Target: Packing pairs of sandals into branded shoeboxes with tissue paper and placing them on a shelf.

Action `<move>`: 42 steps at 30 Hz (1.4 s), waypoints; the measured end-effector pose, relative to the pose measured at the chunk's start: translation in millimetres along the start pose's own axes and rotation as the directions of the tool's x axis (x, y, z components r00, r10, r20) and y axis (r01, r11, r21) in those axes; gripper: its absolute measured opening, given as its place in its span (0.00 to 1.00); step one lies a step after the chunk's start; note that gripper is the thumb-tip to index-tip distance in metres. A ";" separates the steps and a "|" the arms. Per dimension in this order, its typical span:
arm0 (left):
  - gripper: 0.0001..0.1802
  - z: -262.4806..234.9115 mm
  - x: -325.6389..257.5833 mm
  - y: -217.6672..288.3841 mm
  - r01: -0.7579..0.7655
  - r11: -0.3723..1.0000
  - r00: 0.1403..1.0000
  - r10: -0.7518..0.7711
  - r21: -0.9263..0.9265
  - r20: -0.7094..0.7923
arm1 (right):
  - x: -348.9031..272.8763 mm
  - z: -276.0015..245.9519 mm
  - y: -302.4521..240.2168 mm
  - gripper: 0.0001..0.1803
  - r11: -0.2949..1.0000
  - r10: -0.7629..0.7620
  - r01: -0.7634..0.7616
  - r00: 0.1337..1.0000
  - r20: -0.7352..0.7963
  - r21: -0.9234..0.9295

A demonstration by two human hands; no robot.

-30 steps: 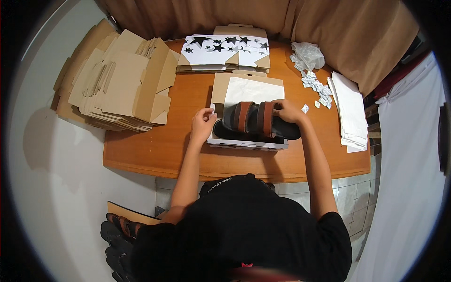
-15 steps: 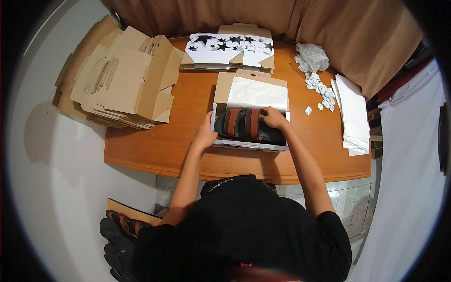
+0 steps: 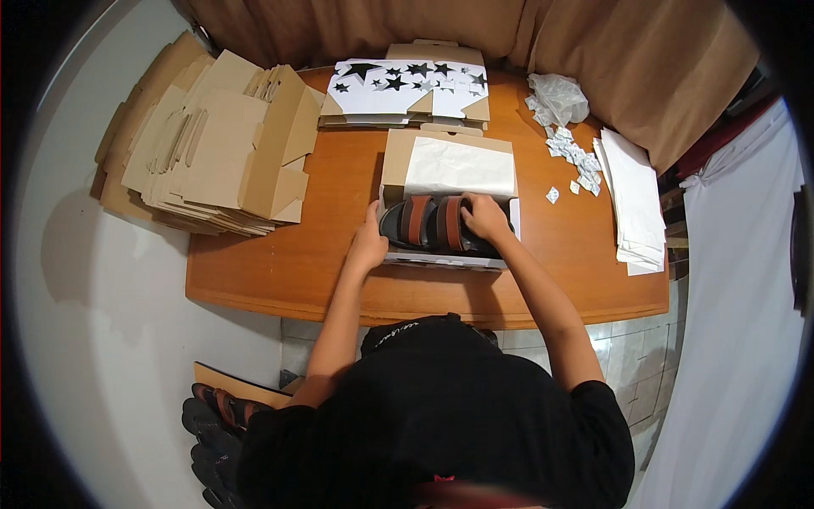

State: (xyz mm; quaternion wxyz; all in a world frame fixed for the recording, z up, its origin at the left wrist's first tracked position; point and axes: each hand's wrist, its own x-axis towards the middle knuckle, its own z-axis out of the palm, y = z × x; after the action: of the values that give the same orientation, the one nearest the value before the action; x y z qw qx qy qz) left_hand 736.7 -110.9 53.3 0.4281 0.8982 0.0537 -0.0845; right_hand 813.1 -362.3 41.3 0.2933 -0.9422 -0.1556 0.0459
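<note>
Both sandals (image 3: 434,225) have dropped from above the open shoebox (image 3: 449,254) down into it, where they now lie side by side, dark with rust-red straps. Right hand (image 3: 485,217) rests on top of the sandals, fingers curled loosely over them; whether it grips them I cannot tell. Left hand (image 3: 368,246) presses open-palmed against the shoebox's left wall. White tissue paper (image 3: 458,167) lies just behind the shoebox, so the pair looks seated on the wooden surface (image 3: 288,254)
</note>
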 end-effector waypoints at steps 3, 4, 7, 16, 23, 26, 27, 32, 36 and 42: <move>0.40 1.9 1.2 1.8 0.004 1.000 1.000 -0.004 0.024 -0.003 | 0.2 1.7 -1.7 0.14 1.000 0.011 -0.012 1.000 -0.027 -0.012; 0.40 2.1 0.7 2.0 0.013 0.999 1.000 -0.013 0.031 -0.007 | -1.2 3.0 -4.9 0.14 0.998 0.039 -0.040 0.998 -0.043 -0.040; 0.41 9.9 0.5 9.2 0.060 0.998 0.998 -0.061 -0.033 -0.021 | -3.1 8.5 -4.8 0.16 0.995 0.059 -0.066 0.995 -0.082 -0.081; 0.32 40.1 -8.3 91.2 -0.629 0.750 0.764 0.645 0.206 -0.020 | -25.0 -57.7 19.0 0.12 0.993 -0.097 0.095 0.995 -0.036 -0.073; 0.19 82.5 17.8 109.5 -0.790 0.469 0.608 0.686 0.394 0.400 | -46.8 -69.8 44.1 0.13 0.903 0.058 -0.001 0.991 0.118 -0.431; 0.24 91.8 24.7 114.8 -0.785 0.420 0.616 0.606 0.455 0.503 | -45.5 -76.5 40.8 0.12 0.931 0.061 0.016 0.978 0.198 -0.365; 0.27 90.5 27.3 113.8 -0.772 0.424 0.635 0.562 0.474 0.530 | -45.1 -77.7 41.6 0.10 0.958 0.050 0.022 0.969 0.241 -0.286; 0.35 84.7 29.3 112.8 -0.771 0.354 0.633 0.515 0.529 0.578 | -56.2 -71.9 72.1 0.07 0.979 -0.182 0.190 0.978 0.104 -0.070; 0.36 88.3 28.7 111.8 -0.766 0.329 0.635 0.520 0.552 0.571 | -60.0 -70.3 73.2 0.09 0.985 -0.174 0.175 0.984 0.044 -0.011; 0.29 113.6 37.9 88.2 -0.742 0.216 0.643 0.501 0.635 0.580 | -59.1 -75.6 67.4 0.11 0.990 -0.066 0.054 0.994 0.091 0.128</move>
State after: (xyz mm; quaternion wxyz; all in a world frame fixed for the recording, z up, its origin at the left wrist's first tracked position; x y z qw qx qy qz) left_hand 776.7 -253.7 42.5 -0.0597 0.9071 -0.4154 -0.0307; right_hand 788.5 -474.4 65.1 0.3453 -0.9135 -0.1946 0.0915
